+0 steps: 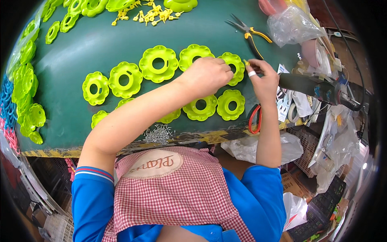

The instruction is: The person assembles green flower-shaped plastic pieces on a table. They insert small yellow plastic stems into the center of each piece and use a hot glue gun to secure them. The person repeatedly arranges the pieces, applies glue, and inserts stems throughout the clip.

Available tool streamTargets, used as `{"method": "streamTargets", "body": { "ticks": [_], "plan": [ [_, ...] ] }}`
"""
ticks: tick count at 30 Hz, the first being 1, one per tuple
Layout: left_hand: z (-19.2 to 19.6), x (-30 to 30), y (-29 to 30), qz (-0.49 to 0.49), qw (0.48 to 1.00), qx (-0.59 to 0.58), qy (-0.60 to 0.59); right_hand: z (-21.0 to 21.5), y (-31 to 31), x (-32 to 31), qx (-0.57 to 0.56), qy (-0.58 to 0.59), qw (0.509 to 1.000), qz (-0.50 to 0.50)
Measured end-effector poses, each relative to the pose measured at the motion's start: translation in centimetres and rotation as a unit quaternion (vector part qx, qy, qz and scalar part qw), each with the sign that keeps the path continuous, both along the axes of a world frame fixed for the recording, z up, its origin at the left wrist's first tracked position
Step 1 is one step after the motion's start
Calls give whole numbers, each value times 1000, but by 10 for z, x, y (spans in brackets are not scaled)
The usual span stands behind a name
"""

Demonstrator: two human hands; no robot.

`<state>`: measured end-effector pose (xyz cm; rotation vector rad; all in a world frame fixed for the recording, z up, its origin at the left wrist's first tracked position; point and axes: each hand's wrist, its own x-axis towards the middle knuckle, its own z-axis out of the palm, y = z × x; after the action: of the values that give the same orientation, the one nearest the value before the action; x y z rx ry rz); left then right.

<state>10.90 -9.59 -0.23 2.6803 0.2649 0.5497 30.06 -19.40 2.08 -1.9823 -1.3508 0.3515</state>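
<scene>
My left hand (209,75) reaches over the far row of lime-green flower-shaped plastic rings. Its fingers are curled at the right-end ring (240,74), and what they hold, if anything, is hidden. To the right of that ring, my right hand (266,83) pinches a small yellow plastic piece (246,62) between thumb and fingertips; a white band wraps one finger. Beside the left wrist lies another ring (187,53), partly covered. A nearer row, including a ring (231,113) at its right end, is partly hidden under my left forearm.
Yellow plastic pieces (155,15) lie at the far side. Yellow-and-black pliers (250,34) rest beyond my right hand; a red-handled tool (252,121) lies beside that forearm. Small metal screws or pins (158,134) are piled near the front edge. More green rings (26,86) crowd the left.
</scene>
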Motion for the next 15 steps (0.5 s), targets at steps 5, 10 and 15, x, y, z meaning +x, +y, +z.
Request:
{"method": "streamTargets", "body": {
  "ticks": [5, 10, 15],
  "plan": [
    [-4, 1, 1, 10, 1000, 7, -6, 7, -14, 5, -54, -41, 990, 123],
    [-5, 3, -2, 28, 999, 8, -17, 1, -8, 11, -54, -31, 989, 134],
    [-5, 3, -2, 34, 999, 3, -21, 6, -8, 10, -104, 15, 989, 102]
  ]
}}
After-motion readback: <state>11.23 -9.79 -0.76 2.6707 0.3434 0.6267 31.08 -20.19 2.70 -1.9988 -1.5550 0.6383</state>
